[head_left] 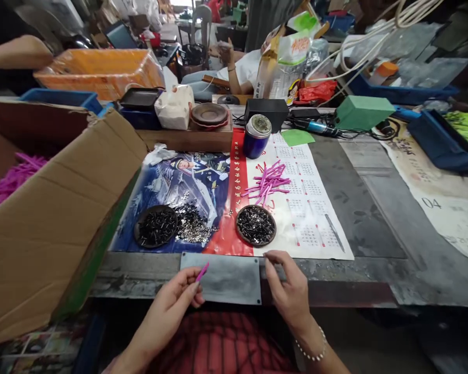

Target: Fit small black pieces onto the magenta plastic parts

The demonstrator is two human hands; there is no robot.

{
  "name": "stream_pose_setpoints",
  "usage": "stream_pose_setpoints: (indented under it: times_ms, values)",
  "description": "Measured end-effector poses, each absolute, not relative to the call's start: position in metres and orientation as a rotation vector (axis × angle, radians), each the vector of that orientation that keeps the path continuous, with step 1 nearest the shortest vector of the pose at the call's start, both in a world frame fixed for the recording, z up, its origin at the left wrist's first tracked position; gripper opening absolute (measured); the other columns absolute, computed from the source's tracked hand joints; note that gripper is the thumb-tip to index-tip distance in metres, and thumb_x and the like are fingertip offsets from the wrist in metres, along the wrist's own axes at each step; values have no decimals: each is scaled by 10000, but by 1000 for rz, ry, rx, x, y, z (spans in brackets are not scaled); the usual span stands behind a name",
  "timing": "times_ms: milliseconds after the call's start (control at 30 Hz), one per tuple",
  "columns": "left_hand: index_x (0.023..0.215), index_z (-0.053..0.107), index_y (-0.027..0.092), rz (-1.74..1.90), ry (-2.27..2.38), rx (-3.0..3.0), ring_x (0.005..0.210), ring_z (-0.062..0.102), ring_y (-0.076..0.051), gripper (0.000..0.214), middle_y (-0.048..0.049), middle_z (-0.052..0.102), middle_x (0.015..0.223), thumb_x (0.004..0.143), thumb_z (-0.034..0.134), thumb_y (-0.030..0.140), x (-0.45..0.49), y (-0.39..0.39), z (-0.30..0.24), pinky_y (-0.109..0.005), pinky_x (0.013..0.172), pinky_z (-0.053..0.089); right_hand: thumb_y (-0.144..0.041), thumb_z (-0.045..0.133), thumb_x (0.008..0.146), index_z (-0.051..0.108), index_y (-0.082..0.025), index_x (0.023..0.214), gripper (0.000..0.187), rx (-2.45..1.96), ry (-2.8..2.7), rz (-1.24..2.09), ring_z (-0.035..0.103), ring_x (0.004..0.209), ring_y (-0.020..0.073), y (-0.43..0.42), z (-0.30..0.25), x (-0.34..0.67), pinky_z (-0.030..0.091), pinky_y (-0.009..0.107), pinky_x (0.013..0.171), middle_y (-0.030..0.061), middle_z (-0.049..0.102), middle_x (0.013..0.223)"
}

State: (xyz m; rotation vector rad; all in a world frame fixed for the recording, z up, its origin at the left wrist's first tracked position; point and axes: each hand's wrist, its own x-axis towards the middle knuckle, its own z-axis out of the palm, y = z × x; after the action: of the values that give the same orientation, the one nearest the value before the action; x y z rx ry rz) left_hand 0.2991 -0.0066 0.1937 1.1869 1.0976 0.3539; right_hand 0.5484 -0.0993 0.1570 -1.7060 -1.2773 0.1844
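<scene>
My left hand (171,306) holds a thin pink plastic stick (202,271) between thumb and fingers, just above a grey metal plate (220,278) at the table's front edge. My right hand (288,288) sits at the plate's right side, with its fingertips pinched together; anything between them is too small to tell. Beyond the plate lie two dark round dishes of black tubes (156,226) (256,225). Between them is a heap of small silver pieces (191,223). Loose pink sticks (267,181) lie on a paper calendar sheet (315,208).
A cardboard box (50,218) with pink sticks stands at my left. Further back are a blue can (256,136), a green box (362,111) and a soldering iron (315,126). A co-worker's arm (234,67) and another person's forearm (15,52) show beyond the table.
</scene>
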Motion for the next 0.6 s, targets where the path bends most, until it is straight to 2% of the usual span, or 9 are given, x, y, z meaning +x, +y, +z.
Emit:
stream_pose_setpoints:
  times_ms: [233, 467, 600]
  values:
    - [1054, 554, 185, 372, 981, 978, 593, 526, -97, 429, 33, 554, 719, 922, 586, 591, 279, -26, 186, -210, 558, 426, -203, 506, 1005, 601, -194, 1030, 99, -1597, -1536, 464, 640, 881, 196, -52, 172, 513, 510, 321, 796, 69, 673, 960]
    - [860, 500, 185, 403, 900, 962, 533, 469, -61, 411, 52, 497, 694, 950, 547, 583, 273, -23, 186, -195, 533, 371, -204, 505, 997, 602, -184, 985, 100, -1684, -1766, 508, 644, 842, 219, -9, 178, 511, 478, 322, 744, 77, 682, 926]
    - [941, 512, 193, 413, 878, 943, 562, 509, -70, 362, 31, 554, 761, 960, 549, 553, 265, -23, 186, -195, 534, 376, -156, 533, 972, 621, -177, 999, 94, -1801, -1924, 548, 647, 853, 216, 29, 184, 518, 465, 309, 754, 80, 686, 954]
